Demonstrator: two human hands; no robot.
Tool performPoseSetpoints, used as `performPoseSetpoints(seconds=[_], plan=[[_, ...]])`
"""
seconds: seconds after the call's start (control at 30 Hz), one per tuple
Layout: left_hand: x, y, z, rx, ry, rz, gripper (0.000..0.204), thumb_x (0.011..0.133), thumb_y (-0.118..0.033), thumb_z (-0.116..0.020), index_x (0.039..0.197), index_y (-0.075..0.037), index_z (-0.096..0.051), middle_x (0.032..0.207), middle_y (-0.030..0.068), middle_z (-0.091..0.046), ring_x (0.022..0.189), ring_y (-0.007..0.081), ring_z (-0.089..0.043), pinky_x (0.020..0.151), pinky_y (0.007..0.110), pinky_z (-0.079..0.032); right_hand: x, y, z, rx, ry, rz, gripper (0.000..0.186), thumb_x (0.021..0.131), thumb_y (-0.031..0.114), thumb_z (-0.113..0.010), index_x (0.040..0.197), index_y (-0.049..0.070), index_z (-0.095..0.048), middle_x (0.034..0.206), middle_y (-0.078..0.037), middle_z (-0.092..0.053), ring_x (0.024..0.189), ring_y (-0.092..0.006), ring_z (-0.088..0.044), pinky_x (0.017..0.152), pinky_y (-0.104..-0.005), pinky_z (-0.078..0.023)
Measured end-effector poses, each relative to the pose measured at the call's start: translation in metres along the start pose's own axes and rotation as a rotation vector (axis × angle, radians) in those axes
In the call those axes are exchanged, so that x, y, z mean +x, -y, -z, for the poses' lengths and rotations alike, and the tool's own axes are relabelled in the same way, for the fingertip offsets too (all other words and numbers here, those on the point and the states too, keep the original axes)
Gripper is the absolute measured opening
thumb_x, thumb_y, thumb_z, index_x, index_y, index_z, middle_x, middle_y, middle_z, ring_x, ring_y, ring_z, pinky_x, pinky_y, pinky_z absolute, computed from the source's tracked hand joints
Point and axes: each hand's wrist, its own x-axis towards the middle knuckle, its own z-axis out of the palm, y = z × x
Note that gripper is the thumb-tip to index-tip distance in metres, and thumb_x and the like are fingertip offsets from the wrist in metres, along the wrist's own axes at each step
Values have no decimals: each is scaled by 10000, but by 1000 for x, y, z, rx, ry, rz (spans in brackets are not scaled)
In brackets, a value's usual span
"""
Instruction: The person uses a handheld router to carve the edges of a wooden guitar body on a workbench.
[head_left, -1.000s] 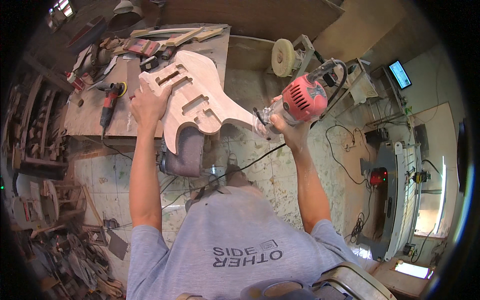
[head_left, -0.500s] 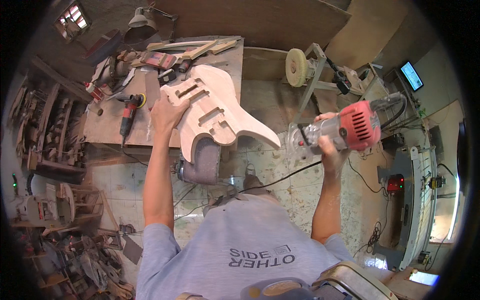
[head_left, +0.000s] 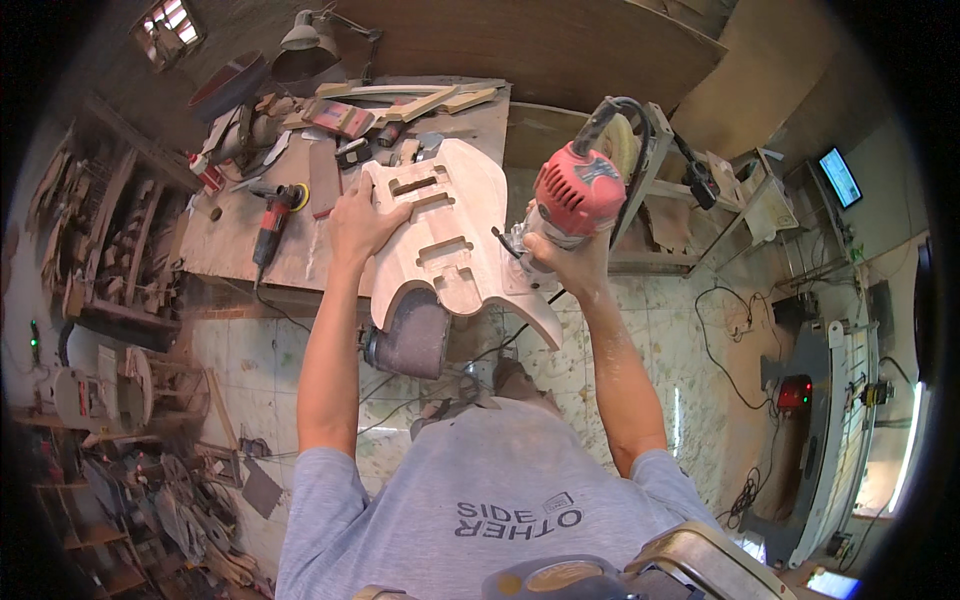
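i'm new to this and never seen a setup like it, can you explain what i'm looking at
There's no robot here: these are a person's bare hands, seen from above by a wide fisheye camera worn on the head, which is why straight edges look bent. The left hand holds a pale wooden guitar body with cut-out pockets. The right hand holds a red power tool. On the workbench lie wooden strips and a tool with a yellow-edged disc.
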Motion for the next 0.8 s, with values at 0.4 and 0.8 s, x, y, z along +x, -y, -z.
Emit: performPoseSetpoints(seconds=[0.4,0.8], plan=[[-2,4,-4,-18,-69,-38,1033,717,-611,-797,1506,6,-545,1076,286,-708,1004,412,-713,875,485,-580,24,-3,-26,-98,31,31,648,748,113,-901,1311,26,-592,1178,-81,-700,1035,-184,-688,899,-353,-578],[-2,3,1,-29,-6,9,1080,722,-650,-793,1526,18,-521,1235,266,-709,1121,404,-703,960,475,-563,58,-17,-32,-7,8,147,480,788,100,-896,1183,22,-634,1018,-38,-712,888,-134,-682,802,-310,-568]])
